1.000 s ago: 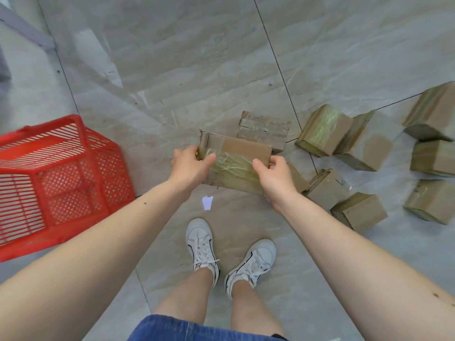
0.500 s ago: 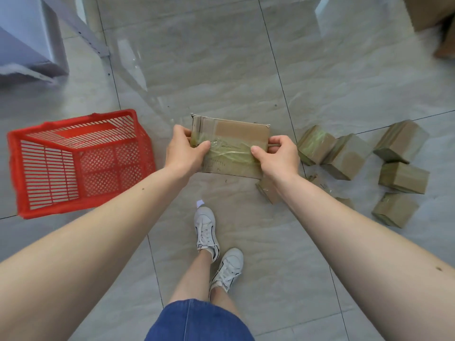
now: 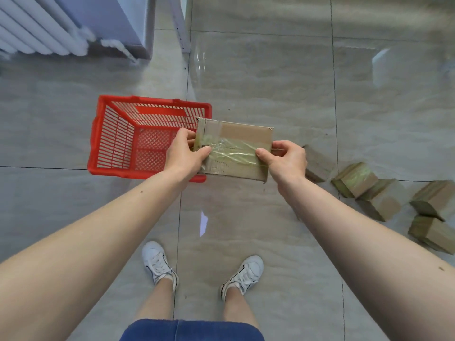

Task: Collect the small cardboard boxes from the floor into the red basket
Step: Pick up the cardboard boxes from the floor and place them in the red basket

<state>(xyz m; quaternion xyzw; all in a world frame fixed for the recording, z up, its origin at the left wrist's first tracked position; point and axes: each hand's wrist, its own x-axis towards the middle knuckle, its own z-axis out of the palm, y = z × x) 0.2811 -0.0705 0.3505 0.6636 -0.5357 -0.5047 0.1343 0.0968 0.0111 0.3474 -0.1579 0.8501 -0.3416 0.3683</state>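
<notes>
Both the left hand and right hand grasp a flat, tape-wrapped brown cardboard box (its faint printing unreadable), hiding the near right corner of the red slatted plastic basket on the floor.

Box now overlaps basket.

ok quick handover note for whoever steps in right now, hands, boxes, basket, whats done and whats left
Left hand and right hand each grip an end of one taped cardboard box, held in the air beside the right rim of the red basket.
Basket looks empty, so nothing is collected yet.
Left: drop this box in, then fetch the boxes on the floor to the right; five are in view.
</notes>
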